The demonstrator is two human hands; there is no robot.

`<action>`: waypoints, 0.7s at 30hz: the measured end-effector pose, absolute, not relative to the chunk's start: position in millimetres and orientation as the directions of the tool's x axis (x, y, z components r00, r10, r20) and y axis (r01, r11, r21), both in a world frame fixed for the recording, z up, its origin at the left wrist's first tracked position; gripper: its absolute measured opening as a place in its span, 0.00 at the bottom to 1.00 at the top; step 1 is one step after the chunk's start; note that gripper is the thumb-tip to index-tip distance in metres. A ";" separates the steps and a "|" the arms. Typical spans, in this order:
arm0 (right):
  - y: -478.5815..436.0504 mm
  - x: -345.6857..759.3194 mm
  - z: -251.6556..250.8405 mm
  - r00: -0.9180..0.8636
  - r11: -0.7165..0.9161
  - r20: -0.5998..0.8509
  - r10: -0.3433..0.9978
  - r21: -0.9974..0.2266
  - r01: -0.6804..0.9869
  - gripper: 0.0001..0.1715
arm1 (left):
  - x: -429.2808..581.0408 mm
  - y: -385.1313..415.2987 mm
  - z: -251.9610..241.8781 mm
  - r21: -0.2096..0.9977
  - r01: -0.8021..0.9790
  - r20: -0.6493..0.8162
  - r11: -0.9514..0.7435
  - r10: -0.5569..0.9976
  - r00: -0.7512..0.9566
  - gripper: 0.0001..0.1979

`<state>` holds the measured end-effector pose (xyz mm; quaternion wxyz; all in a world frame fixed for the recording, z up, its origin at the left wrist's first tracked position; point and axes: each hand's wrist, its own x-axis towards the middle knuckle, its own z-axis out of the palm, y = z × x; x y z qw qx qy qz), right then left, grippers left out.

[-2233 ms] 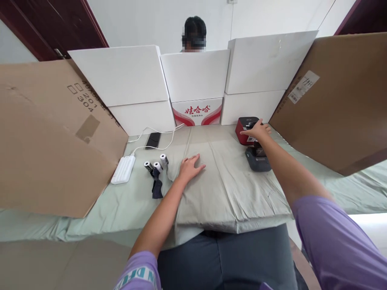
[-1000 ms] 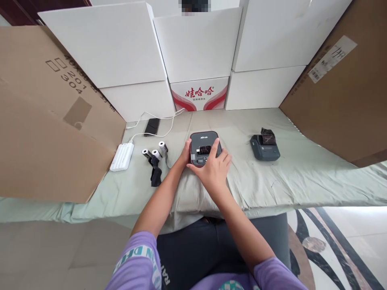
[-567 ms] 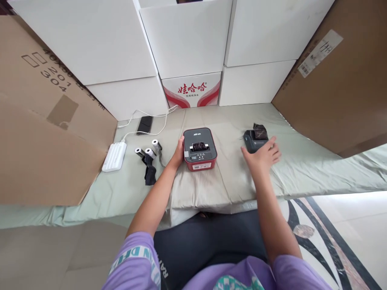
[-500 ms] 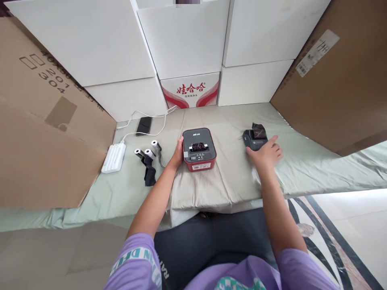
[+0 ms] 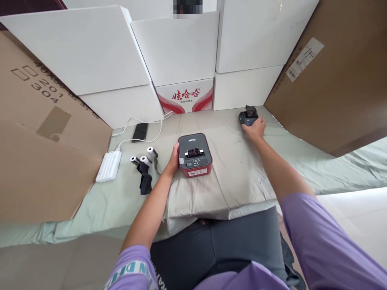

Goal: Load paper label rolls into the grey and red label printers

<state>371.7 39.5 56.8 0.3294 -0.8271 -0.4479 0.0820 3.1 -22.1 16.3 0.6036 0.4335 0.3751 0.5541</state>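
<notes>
A red printer [image 5: 195,154] with a dark grey top stands mid-table, a dark printed strip showing at its slot. My left hand [image 5: 173,158] lies flat along its left side, fingers partly hidden. Farther back on the right is a small dark portable printer [image 5: 247,119] with a crumpled dark strip [image 5: 250,110] sticking up from it. My right hand [image 5: 255,127] grips this small printer from the near right side, thumb at its front and fingers around its right edge. Left of the red printer lie several small white-ended rolls [image 5: 144,160] with a dark strip [image 5: 145,182] trailing from them.
A white power bank [image 5: 109,166] with a white cable and a black phone [image 5: 140,132] lie at the left. White boxes [image 5: 184,52] wall off the back. Large brown cartons [image 5: 24,161] close both sides, and a pale cloth [image 5: 208,201] covers the table.
The small printer has moved back, toward the white boxes, with my right hand, whose arm now reaches farther. My left hand stays at the red printer. The whole view has shifted slightly.
</notes>
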 end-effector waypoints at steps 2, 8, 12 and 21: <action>45.0 368.9 53.5 0.607 -0.402 0.144 0.781 -0.627 0.667 0.55 | 4.2 -22.8 16.8 0.944 -0.329 0.010 0.030 0.993 0.118 0.26; 20.2 337.5 65.6 0.581 -0.353 0.254 0.774 -0.589 0.727 0.62 | -5.4 -26.1 13.5 0.954 -0.232 0.208 -0.189 0.976 0.063 0.30; -34.9 280.8 56.7 0.029 0.191 0.302 0.953 -0.671 0.717 0.53 | -25.1 -28.9 18.3 0.968 -0.112 0.246 -0.224 0.938 0.244 0.51; -80.9 213.1 14.2 -0.182 0.240 0.199 0.963 -0.941 0.238 0.63 | -51.5 -31.0 27.5 0.993 -0.114 0.062 -0.009 0.877 0.477 0.58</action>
